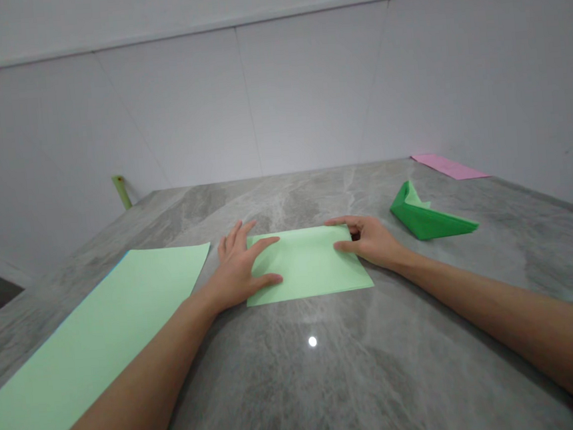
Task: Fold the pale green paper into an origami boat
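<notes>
The left hand (238, 269) lies spread flat on the left end of the folded paper (308, 266), which rests mid-table (330, 372) just before the person. The right hand (369, 238) presses its far right corner, fingers loosely open. A large sheet (100, 325) lies left, a green boat (427, 219) and pink paper (447, 166) right.
</notes>
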A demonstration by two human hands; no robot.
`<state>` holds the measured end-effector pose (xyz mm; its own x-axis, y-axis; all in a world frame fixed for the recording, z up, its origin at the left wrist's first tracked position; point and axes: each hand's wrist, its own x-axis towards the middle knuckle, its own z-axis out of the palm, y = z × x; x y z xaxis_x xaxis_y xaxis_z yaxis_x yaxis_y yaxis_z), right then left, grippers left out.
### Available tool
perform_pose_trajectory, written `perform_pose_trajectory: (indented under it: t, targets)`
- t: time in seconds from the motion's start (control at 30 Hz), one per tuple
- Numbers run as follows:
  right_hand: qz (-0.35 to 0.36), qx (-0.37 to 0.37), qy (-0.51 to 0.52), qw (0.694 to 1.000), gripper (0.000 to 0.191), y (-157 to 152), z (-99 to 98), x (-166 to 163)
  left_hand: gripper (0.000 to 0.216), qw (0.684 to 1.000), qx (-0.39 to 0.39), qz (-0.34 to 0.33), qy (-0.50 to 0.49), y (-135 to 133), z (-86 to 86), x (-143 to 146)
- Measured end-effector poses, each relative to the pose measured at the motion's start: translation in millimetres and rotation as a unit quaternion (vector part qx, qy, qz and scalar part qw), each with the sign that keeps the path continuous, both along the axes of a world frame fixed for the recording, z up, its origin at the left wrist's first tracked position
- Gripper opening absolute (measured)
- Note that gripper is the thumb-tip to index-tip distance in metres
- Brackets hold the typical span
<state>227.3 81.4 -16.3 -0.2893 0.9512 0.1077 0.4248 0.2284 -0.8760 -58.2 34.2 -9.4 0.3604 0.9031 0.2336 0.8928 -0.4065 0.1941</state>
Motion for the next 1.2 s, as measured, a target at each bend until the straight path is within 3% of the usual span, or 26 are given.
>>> perform_pose_trajectory:
  t: [0.93,1.2]
  targets:
    - [0.005,0.001,0.007,1.000,0.052,2.4,-2.3,1.9,0.067,1.000,-0.021,-0.008,0.001,-2.1,1.8,1.3]
    - [0.010,0.001,0.026,1.000,0.051,2.7,-4.5,2.7,0.054,0.999,0.001,-0.038,0.004,-0.1,-1.7,-1.6]
